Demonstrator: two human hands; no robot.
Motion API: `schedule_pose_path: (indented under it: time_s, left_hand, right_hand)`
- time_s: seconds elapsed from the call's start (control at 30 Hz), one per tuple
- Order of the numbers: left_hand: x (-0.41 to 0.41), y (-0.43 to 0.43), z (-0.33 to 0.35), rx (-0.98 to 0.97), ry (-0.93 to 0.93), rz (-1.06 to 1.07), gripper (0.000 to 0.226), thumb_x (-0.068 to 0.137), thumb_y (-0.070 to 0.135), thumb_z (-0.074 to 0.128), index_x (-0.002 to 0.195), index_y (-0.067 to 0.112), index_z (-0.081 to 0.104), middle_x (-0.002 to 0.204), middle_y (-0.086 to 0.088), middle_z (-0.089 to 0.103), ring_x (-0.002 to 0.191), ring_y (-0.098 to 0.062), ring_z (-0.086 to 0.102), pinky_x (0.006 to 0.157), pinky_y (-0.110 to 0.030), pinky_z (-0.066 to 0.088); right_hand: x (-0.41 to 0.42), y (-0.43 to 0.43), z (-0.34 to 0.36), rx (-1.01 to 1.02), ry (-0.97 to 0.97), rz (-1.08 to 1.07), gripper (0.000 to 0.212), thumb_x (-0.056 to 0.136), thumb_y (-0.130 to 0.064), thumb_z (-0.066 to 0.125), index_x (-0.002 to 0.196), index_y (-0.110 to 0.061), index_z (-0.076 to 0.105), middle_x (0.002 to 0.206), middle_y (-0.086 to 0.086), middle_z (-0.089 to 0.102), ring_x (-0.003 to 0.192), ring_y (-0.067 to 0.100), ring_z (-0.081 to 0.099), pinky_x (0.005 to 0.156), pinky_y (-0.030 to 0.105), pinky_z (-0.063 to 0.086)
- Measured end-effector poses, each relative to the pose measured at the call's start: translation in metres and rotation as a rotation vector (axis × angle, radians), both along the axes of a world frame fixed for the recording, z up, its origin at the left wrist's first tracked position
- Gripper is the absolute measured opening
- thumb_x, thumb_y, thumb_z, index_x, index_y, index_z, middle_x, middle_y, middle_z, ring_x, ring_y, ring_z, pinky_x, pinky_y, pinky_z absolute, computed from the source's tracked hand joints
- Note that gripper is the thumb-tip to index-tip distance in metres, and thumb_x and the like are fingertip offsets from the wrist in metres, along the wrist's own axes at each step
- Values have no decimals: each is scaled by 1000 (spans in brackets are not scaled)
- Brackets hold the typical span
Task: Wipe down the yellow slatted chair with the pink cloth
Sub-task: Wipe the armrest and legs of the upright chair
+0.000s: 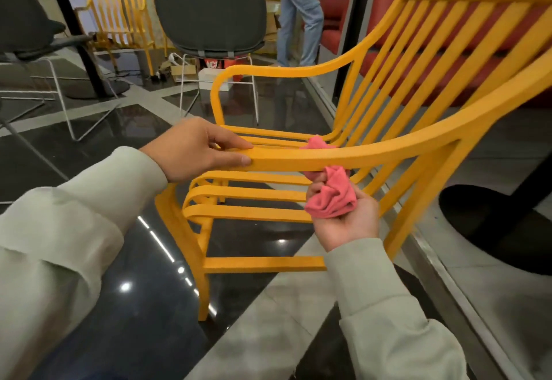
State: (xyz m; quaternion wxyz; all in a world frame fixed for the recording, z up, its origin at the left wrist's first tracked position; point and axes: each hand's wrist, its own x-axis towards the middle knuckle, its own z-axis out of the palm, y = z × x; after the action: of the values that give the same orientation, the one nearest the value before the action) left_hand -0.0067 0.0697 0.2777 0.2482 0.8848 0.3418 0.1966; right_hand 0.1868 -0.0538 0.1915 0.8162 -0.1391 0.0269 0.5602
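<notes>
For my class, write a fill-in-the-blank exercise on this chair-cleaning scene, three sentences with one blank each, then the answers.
1. The left hand steadies the yellow chair by gripping its near ____.
2. The cloth bunched in the right hand is ____ in colour.
3. The cloth is wrapped around the armrest, showing both above and ____ it.

Missing words: armrest; pink; below

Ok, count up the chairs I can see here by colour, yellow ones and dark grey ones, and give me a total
Yellow slatted chairs: 2, the near yellow chair under both hands and another yellow chair at the back.
Dark grey padded chairs: 2, a centre grey chair and a left grey chair.
Total: 4
</notes>
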Motion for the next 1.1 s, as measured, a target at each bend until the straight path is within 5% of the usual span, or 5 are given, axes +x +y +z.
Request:
schedule_pose_path:
  time_s: [0.37,0.5,0.77,0.9,1.1]
  left_hand:
    - [120,-45,10,155,134,-107,36,85,44,66,119,31,68,111,4,68,97,-17,61,89,-38,53]
    - [134,-54,8,169,109,-106,37,87,43,64,121,29,66,111,3,67,99,-18,60,90,-42,53]
    - [115,-49,2,202,108,-95,38,86,44,65,122,32,66,117,2,70,102,-17,61,92,-34,49]
    - [90,-41,1,211,125,-64,35,86,42,66,121,33,67,111,4,70,90,-9,57,81,-26,41]
    - [35,-26,-5,195,102,40,37,87,41,65,122,31,66,92,18,58,80,-1,52,73,-12,34]
  right_hand:
    - [108,-54,32,-25,-216,-233,29,100,-13,40,120,-8,60,114,13,58,73,20,59,67,26,48]
    - [105,-55,27,30,-220,-236,41,99,-13,46,139,-11,55,117,11,61,79,19,63,70,25,47]
    - [23,-17,-4,-51,-292,55,32,102,-21,49,126,-6,63,108,11,69,72,17,70,65,26,51]
    - [38,-14,0,36,-314,51,40,103,-15,39,139,-3,53,134,15,59,83,18,65,62,25,53]
    - [42,-17,-6,109,-163,-49,45,101,-14,40,144,-6,48,107,12,59,74,19,63,66,25,51]
